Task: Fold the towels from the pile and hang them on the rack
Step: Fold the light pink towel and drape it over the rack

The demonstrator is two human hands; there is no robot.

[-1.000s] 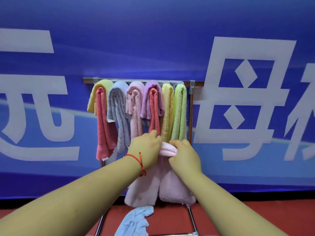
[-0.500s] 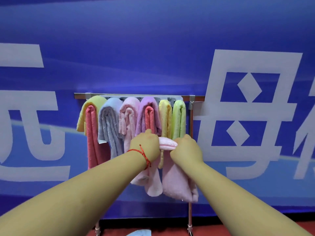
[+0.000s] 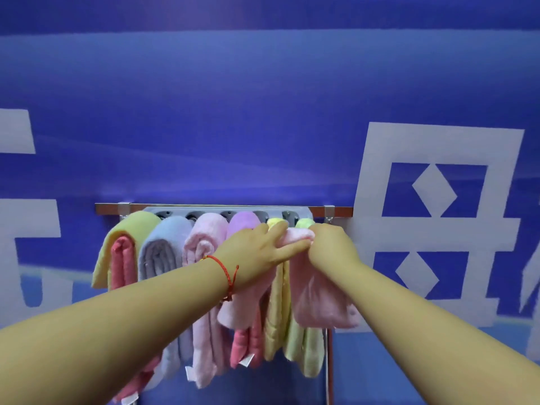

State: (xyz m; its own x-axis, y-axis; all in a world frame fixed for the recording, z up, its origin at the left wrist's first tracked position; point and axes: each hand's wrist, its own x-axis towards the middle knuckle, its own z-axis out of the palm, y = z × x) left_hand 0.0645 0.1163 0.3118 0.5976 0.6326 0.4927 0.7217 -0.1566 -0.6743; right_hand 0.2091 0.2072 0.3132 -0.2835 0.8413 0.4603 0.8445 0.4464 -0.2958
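We are working along the rack (image 3: 336,211) from left to right, and its pegs are already carrying a yellow towel (image 3: 128,232) over a coral one, then a grey towel (image 3: 163,252), a pale pink towel (image 3: 204,238), a lilac towel (image 3: 242,226), a second yellow towel (image 3: 277,302) and a green towel (image 3: 304,358). Our left hand (image 3: 251,252) is pinching the folded top edge of the pink towel (image 3: 318,299), thumb beneath and fingers above, and our right hand (image 3: 330,247) is closing over the same fold from the other side, so the two hands are sitting nearly together, both clamped on the cloth. The pink towel is hanging from this grip at peg height, in front of the second yellow and green towels, at the right end of the rack. We cannot tell whether a free peg is remaining behind our hands. We are judging the main risk to be a missed peg: if we are releasing before the fold is seated, the towel is dropping to the floor. A second risk is displacement, since pushing the fold in could be dragging the green or yellow towel off its peg. Uneven halves could also be letting the towel slide off.
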